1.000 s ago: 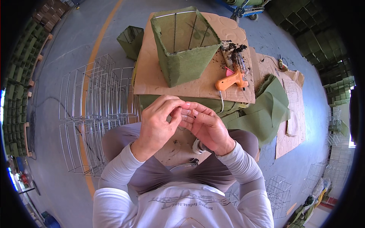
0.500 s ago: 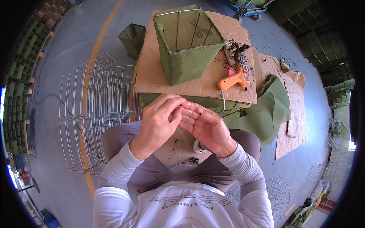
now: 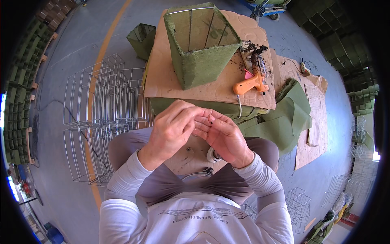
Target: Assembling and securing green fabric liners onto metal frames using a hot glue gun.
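Cardboard sheets cover the low work surface just beyond both hands, and on them, farther out, stands a green felt-covered wire basket, upright with its open mouth up. Left of the left hand, a stack of bare wire frames lies on the grey floor. Right of the right hand, loose green felt drapes off the surface's edge. An orange glue gun lies on the cardboard beyond the right hand, beside a dark crust of glue scraps.

Both hands meet over the lap, fingers curled inward and fingertips touching each other; whether they pinch anything cannot be told, since the fingers hide the gap. A small roll peeks out below the right wrist.
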The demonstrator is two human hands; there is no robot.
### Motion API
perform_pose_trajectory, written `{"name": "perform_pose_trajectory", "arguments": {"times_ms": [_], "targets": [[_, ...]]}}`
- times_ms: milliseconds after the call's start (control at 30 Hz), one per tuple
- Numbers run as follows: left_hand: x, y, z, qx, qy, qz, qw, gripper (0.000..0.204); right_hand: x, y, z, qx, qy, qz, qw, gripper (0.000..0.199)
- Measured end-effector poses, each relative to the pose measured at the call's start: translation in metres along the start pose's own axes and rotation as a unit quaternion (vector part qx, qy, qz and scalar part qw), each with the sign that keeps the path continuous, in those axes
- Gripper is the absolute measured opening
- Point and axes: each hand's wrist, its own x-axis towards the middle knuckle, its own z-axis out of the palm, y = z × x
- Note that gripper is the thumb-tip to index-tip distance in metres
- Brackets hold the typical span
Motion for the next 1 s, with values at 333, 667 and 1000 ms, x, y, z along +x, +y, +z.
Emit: {"name": "perform_pose_trajectory", "arguments": {"times_ms": [333,667,1000], "targets": [[-0.006,0.004,-0.011,-0.250,0.006,-0.121,0.961,0.021,-0.001,0.000,0.000,0.024,-0.048,-0.043,0.998,0.039],[-0.003,-0.008,-0.008,-0.165,0.014,-0.040,0.985,0.030,-0.005,-0.006,0.001,0.068,-0.020,-0.039,0.997,0.029],[-0.004,0.004,0.001,-0.180,-0.008,-0.063,0.982,0.030,0.000,-0.008,0.001,0.106,-0.057,-0.037,0.992,0.014]]}}
